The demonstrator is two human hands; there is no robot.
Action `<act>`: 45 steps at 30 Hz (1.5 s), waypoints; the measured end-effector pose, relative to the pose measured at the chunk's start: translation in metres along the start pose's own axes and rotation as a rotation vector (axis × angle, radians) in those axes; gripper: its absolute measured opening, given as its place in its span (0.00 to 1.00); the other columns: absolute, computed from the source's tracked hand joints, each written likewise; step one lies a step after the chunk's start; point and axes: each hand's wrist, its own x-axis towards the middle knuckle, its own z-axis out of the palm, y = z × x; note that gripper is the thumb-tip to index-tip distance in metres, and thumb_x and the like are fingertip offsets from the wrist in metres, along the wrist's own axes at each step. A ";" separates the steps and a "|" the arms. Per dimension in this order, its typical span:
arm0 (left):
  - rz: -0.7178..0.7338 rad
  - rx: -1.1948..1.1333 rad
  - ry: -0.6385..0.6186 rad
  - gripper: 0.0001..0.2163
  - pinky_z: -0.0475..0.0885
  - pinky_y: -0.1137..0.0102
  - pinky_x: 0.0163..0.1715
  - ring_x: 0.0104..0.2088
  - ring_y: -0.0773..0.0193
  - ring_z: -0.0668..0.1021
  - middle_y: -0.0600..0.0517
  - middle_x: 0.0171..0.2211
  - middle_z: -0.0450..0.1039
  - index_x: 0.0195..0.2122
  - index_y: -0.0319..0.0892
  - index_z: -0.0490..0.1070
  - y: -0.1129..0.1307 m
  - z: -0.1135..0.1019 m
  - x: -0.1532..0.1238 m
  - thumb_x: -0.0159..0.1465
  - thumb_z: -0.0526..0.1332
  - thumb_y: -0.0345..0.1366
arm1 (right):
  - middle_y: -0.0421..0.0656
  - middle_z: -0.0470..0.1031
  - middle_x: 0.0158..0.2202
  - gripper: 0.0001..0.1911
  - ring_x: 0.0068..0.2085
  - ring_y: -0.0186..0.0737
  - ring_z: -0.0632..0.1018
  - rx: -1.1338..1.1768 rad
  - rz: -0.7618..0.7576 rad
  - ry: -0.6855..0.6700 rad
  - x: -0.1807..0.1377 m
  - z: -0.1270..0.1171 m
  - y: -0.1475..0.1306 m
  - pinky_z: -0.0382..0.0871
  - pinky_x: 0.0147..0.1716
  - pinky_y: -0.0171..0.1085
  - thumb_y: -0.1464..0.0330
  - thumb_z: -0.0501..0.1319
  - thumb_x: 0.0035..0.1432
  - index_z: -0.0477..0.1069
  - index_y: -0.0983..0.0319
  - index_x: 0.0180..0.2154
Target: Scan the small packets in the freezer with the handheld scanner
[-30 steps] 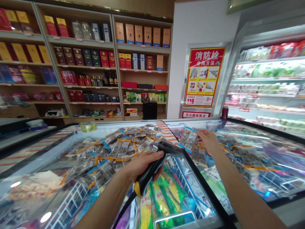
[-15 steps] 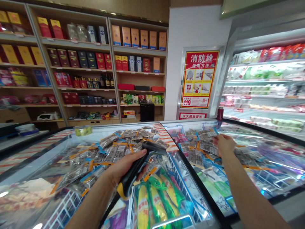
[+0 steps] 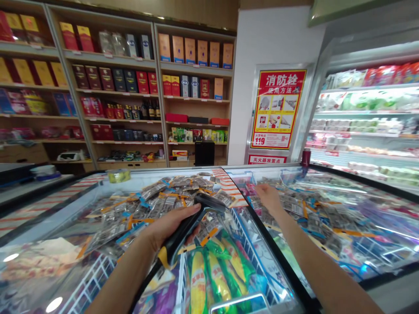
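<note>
My left hand (image 3: pixel 179 220) is wrapped round the handle of a black and yellow barcode scanner (image 3: pixel 209 201), its head pointing right. Below the scanner, several packs of corn (image 3: pixel 214 274) in green wrapping stand in a white wire basket (image 3: pixel 250 240). Many small clear packets (image 3: pixel 163 205) with blue and orange edges are heaped on the left freezer lid. My right hand (image 3: pixel 269 196) reaches over more such packets (image 3: pixel 293 205) on the right lid. Its fingers are curled, and whatever they hold is hidden.
A black frame bar (image 3: pixel 275 250) runs between the freezer's glass halves. A roll of tape (image 3: pixel 119 175) sits on the far left rim, and a dark red cylinder (image 3: pixel 305 158) on the far right. Behind stand shelves of boxes (image 3: pixel 196 65) and a lit chiller (image 3: pixel 366 126).
My right hand has moved left, toward the middle bar, away from the packets it was touching. My left hand still grips the scanner in nearly the same place. The view has shifted slightly.
</note>
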 end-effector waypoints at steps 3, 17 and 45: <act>0.007 0.000 0.056 0.20 0.62 0.77 0.14 0.14 0.70 0.70 0.52 0.17 0.70 0.28 0.37 0.66 0.002 -0.003 -0.002 0.49 0.61 0.52 | 0.48 0.77 0.34 0.20 0.41 0.44 0.75 -0.188 -0.136 -0.278 -0.015 0.032 -0.036 0.65 0.40 0.37 0.58 0.50 0.55 0.75 0.62 0.29; 0.019 0.007 -0.015 0.19 0.61 0.78 0.14 0.14 0.72 0.70 0.53 0.17 0.70 0.27 0.38 0.67 0.001 -0.002 -0.002 0.53 0.58 0.52 | 0.40 0.74 0.24 0.10 0.29 0.40 0.74 0.263 0.104 -0.256 -0.024 0.016 -0.031 0.64 0.28 0.34 0.68 0.59 0.41 0.71 0.63 0.31; -0.029 -0.026 -0.132 0.20 0.61 0.75 0.15 0.15 0.70 0.70 0.53 0.18 0.71 0.27 0.37 0.69 -0.009 0.037 0.002 0.49 0.61 0.53 | 0.41 0.77 0.23 0.13 0.23 0.36 0.74 0.900 0.284 -0.323 -0.023 -0.027 -0.028 0.66 0.21 0.32 0.60 0.64 0.38 0.76 0.62 0.26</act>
